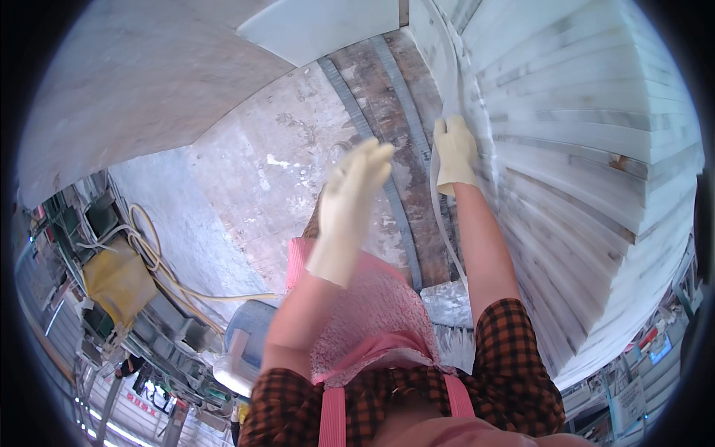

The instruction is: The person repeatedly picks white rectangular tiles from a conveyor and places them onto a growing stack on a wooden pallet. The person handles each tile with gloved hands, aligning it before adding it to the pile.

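My left hand (353, 195), in a cream rubber glove, is raised in front of my pink apron (372, 305). Its fingers stretch out, slightly blurred, with nothing visible in them. My right hand (456, 155), gloved the same way, is closed around a long, thin, pale strip (450, 63). This strip comes down from the far end beside a stack of white marbled slabs (566, 171) and hangs below the hand toward my right forearm. The closest slab edges lie just right of my right hand.
Two grey ribbed bands (350, 100) run along the worn, stained floor (261, 164). A large pale panel (149, 74) stands at the left, with a white slab (320, 30) at the far end. Coiled hoses (153, 257), a yellow sheet (119, 279) and a blue container (249, 328) are at lower left.
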Motion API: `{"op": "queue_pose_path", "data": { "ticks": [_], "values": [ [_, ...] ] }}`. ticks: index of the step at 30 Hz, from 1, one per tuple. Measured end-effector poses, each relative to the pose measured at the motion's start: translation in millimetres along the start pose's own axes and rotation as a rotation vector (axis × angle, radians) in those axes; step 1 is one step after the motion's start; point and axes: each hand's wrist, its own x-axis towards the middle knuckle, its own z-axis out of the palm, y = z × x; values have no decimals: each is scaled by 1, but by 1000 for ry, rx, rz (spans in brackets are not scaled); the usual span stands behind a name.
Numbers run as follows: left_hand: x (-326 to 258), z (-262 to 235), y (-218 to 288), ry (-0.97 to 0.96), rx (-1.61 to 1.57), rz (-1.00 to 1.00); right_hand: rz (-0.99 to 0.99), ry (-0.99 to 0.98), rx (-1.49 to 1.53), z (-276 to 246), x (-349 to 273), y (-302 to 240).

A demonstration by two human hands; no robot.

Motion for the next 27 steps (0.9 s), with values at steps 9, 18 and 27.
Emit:
{"op": "queue_pose_path", "data": {
  "ticks": [9,18,27],
  "values": [
    [32,20,-47,0,63,-12,-15,-36,-21,1,27,-10],
    [161,-121,15,75,108,149,-32,-18,-115,-8,27,-25],
    [233,-149,148,228,188,348,-3,-33,-69,-12,27,-14]
  ]
}}
